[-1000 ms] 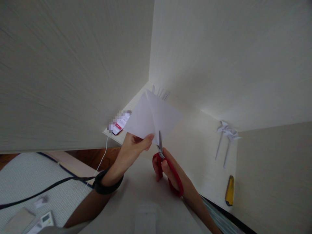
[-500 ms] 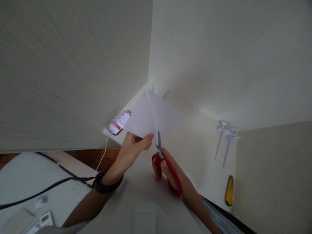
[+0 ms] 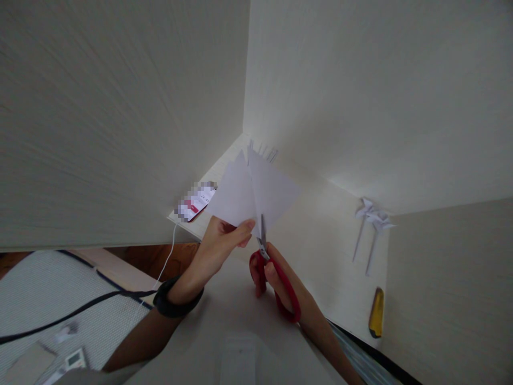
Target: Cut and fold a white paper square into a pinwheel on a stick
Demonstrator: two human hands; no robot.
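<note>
My left hand [image 3: 222, 243] pinches the near edge of a white sheet of paper [image 3: 234, 192] between thumb and fingers, holding it up over the table. The paper has a crease down its middle and a slit at its far corner. With fingers through the red handles, my right hand [image 3: 276, 272] grips a pair of scissors [image 3: 262, 248]. The scissor blades are at the near corner of the paper, along the crease, beside my left thumb. Whether the blades are fully closed is hard to make out.
A partly blurred phone [image 3: 198, 200] lies at the table's left edge. Several thin white sticks [image 3: 272, 155] lie at the back corner. On the right are two paper pinwheels [image 3: 374, 216] on sticks and a yellow-handled tool [image 3: 377, 313]. Walls enclose the table [image 3: 312, 256].
The paper has shifted slightly right, and its slit far corner has parted a little. Both hands keep nearly the same place, with the scissors still at the near corner.
</note>
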